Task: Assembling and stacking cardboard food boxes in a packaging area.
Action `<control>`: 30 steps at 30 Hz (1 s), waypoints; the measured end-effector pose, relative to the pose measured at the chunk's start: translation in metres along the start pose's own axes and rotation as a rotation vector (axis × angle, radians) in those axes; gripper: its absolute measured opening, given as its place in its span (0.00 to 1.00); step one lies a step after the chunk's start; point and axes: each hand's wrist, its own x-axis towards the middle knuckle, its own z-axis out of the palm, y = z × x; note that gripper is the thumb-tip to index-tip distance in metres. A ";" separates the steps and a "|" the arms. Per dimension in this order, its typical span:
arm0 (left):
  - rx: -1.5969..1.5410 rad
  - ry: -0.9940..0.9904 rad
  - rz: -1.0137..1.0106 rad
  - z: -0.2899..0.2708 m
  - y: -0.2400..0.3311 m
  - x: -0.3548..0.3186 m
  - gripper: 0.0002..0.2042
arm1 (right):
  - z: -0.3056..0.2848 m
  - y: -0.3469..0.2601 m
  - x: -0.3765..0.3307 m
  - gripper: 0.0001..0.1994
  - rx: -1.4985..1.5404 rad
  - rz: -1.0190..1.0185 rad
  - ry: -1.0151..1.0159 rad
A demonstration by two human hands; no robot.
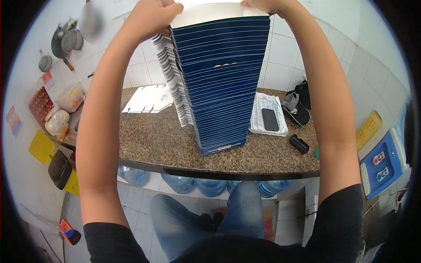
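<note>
Black short-sleeve tee, sleeves end above elbows. Blue jeans on legs, seen btwn forearms. Forearms bare, no watch/rings visible. Left hand [151, 15] & right hand [267, 5] ungloved.

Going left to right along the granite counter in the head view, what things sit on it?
Clear plastic food container → flat white sheets → tall stack of dark blue nested cartons, gripped at the top by both hands → black phone lying on folded papers → small black box.

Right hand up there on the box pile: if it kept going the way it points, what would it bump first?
Probably the left hand. The right hand points left across the white top box of the blue stack; depth is unclear.
</note>
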 end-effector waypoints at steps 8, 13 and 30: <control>0.073 -0.128 -0.236 -0.030 0.044 0.001 0.16 | -0.004 -0.023 -0.022 0.24 0.210 0.274 0.006; -0.358 0.117 -0.227 -0.012 -0.031 -0.001 0.21 | -0.024 -0.033 -0.054 0.22 0.275 0.281 0.122; -0.513 0.356 -0.154 0.152 0.054 -0.189 0.63 | 0.029 -0.058 0.005 0.48 -0.042 -0.441 -0.151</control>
